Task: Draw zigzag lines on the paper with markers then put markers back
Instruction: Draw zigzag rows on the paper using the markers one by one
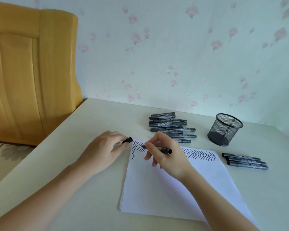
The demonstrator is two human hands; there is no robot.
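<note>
Marker [157,148] in right hand [167,157] grip, tip leftward.

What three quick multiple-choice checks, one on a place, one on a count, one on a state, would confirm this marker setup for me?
1. Where does the mesh pen holder stand?
A. on the paper
B. on the table, right of the marker pile
C. on the chair

2. How many markers lie in the small group right of the paper?
A. one
B. three
C. six

3. The marker in the right hand is:
A. capped
B. uncapped

Answers: 1 B, it stands beside the pile; 2 B, three barrels lie there; 3 B, the left hand holds the cap.
</note>
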